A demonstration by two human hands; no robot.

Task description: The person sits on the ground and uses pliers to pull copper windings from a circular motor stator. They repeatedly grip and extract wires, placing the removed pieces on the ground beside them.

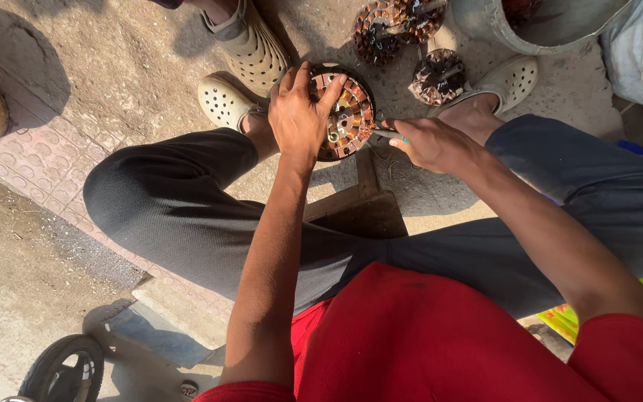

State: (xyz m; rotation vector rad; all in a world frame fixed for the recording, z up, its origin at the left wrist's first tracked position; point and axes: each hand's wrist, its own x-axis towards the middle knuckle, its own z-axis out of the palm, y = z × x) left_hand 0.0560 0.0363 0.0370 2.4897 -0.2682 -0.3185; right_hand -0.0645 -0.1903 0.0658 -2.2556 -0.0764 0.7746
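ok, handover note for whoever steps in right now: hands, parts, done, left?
Left hand: pressed flat on the round copper-wound stator, steadying it on the wooden block between the feet.
Right hand: grips a thin tool, tip at the stator's right edge.
More wound stators lie on the ground beyond, beside a grey bucket.
Done: stator is seated and held.
Left: windings are in place on it; how far the work has got cannot be told.

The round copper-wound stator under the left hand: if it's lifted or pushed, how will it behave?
The stator looks like dense metal and copper windings, so probably heavy for its size and rigid. Lying flat under the left hand, it likely won't roll. Its thin windings could snag or nick.
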